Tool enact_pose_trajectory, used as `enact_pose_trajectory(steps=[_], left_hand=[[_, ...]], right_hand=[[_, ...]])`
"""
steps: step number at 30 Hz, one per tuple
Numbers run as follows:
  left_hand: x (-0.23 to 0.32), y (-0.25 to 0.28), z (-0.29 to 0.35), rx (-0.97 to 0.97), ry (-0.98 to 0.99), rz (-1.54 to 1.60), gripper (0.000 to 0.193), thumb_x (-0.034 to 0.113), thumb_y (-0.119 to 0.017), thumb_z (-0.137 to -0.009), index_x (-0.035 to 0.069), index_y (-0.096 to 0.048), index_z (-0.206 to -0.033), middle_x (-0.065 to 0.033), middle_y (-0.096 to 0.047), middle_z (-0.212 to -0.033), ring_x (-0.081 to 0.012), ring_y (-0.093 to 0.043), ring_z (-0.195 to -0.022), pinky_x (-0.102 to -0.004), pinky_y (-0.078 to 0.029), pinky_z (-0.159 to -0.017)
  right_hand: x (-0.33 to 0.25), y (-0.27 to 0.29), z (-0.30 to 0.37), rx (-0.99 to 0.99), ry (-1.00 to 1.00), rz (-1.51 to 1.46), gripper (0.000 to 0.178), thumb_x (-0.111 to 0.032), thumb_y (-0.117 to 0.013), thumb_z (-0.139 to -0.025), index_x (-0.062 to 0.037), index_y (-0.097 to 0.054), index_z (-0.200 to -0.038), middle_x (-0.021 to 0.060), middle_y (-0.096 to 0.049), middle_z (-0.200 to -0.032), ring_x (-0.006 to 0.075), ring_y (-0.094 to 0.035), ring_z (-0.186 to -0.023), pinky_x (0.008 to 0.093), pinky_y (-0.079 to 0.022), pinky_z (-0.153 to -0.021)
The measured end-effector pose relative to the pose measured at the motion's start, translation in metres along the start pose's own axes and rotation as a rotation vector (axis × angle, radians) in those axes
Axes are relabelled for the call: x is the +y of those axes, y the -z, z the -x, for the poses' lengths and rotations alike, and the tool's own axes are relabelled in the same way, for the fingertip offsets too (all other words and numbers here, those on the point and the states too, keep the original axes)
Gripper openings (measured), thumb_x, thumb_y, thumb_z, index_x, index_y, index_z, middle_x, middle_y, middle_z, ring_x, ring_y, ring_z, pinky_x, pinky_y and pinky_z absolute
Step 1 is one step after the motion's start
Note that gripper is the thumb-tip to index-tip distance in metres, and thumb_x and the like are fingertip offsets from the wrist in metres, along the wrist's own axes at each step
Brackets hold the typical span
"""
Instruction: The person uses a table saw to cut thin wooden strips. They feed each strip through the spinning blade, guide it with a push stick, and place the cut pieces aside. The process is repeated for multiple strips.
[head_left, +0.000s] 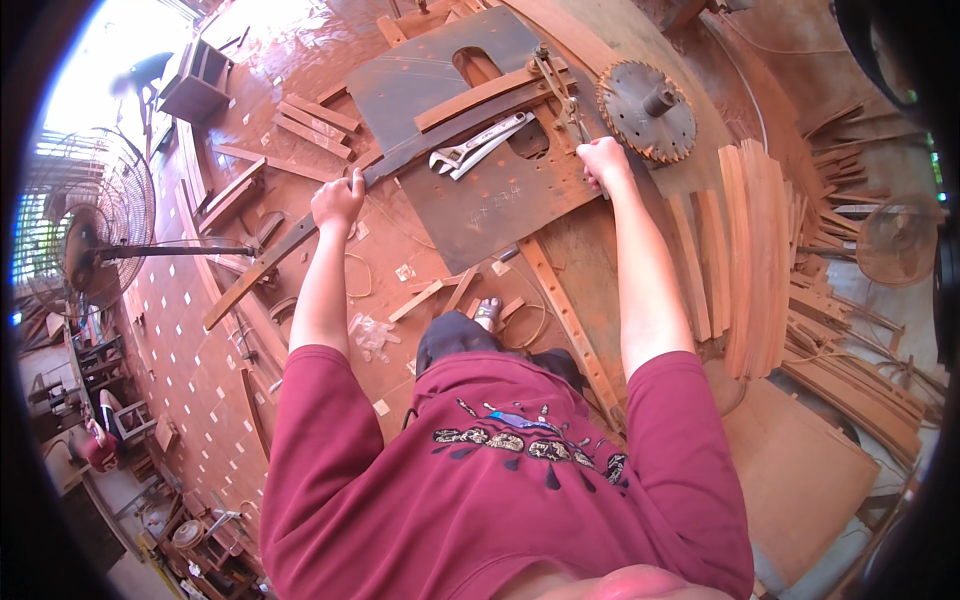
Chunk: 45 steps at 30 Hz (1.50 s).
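Observation:
My left hand (338, 200) is closed around a long dark bar (268, 268) that runs across the metal machine table (455, 225) and sticks out past its left edge. My right hand (602, 162) is closed on a thin metal rod (580, 128), just below a jointed metal clamp (550, 75); the rod's lower part is hidden in my fist. Between my hands, an adjustable wrench (480, 143) lies on the table beside a slot. A wooden strip (480, 100) lies along the bar's far side. Right of the clamp rests a toothed circular saw blade (640, 125).
Wooden strips (755, 260) are stacked at my right, near a flat board (790, 470). A standing fan (95, 225) is at the left. Offcuts (310, 125) lie on the tiled floor. Another person (100, 445) is far off at lower left.

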<state>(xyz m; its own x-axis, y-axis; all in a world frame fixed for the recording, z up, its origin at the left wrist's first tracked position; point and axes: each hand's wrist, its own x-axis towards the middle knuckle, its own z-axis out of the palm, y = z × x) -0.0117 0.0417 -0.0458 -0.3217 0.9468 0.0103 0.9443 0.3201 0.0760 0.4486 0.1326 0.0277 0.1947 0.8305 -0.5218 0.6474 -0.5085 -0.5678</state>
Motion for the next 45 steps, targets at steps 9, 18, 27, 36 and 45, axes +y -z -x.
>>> enact_pose_trajectory(steps=[9,18,27,36,45], left_hand=[[-0.004,0.004,-0.006,0.033,-0.002,-0.001,0.06,0.052,-0.04,-0.099,0.007,-0.076,-0.083,-0.022,-0.072,-0.082,-0.0401,-0.071,-0.082,-0.05,-0.055,-0.076],[0.011,0.007,-0.016,0.044,-0.009,0.037,0.064,0.051,-0.037,-0.1,0.004,-0.076,-0.083,-0.0217,-0.073,-0.086,-0.0395,-0.071,-0.086,-0.048,-0.055,-0.08],[0.01,0.003,0.01,-0.003,0.01,0.016,0.065,0.053,-0.035,-0.1,0.005,-0.077,-0.086,-0.0216,-0.073,-0.087,-0.0396,-0.071,-0.087,-0.0484,-0.055,-0.081],[0.014,-0.012,0.061,0.034,-0.005,0.031,0.065,0.054,-0.036,-0.1,0.004,-0.076,-0.085,-0.0243,-0.072,-0.084,-0.0417,-0.071,-0.084,-0.0509,-0.055,-0.08],[0.036,-0.017,0.127,0.09,0.006,0.032,0.065,0.054,-0.039,-0.098,0.005,-0.077,-0.079,-0.0208,-0.072,-0.08,-0.0388,-0.072,-0.078,-0.0482,-0.056,-0.074]], right_hand=[[-0.008,-0.002,-0.018,0.062,-0.015,0.119,0.031,-0.029,-0.058,-0.085,-0.0024,-0.072,-0.093,0.0113,-0.07,-0.074,0.0192,-0.067,-0.058,0.0342,-0.054,-0.055],[0.004,0.004,-0.033,-0.009,0.104,-0.07,0.032,-0.03,-0.063,-0.085,0.0014,-0.065,-0.077,0.0093,-0.065,-0.064,0.018,-0.061,-0.049,0.0342,-0.051,-0.048],[0.024,0.003,-0.01,0.009,0.061,-0.061,0.033,-0.032,-0.063,-0.085,0.0005,-0.065,-0.077,0.0078,-0.067,-0.069,0.0153,-0.061,-0.054,0.0329,-0.052,-0.051],[0.061,0.005,0.017,0.013,0.06,-0.056,0.035,-0.033,-0.064,-0.085,0.0013,-0.064,-0.076,0.0086,-0.066,-0.068,0.0155,-0.06,-0.052,0.0334,-0.052,-0.051],[0.123,0.017,0.04,0.012,0.097,-0.099,0.032,-0.028,-0.064,-0.085,0.0019,-0.062,-0.074,0.0098,-0.064,-0.065,0.0181,-0.06,-0.051,0.0357,-0.051,-0.048]])
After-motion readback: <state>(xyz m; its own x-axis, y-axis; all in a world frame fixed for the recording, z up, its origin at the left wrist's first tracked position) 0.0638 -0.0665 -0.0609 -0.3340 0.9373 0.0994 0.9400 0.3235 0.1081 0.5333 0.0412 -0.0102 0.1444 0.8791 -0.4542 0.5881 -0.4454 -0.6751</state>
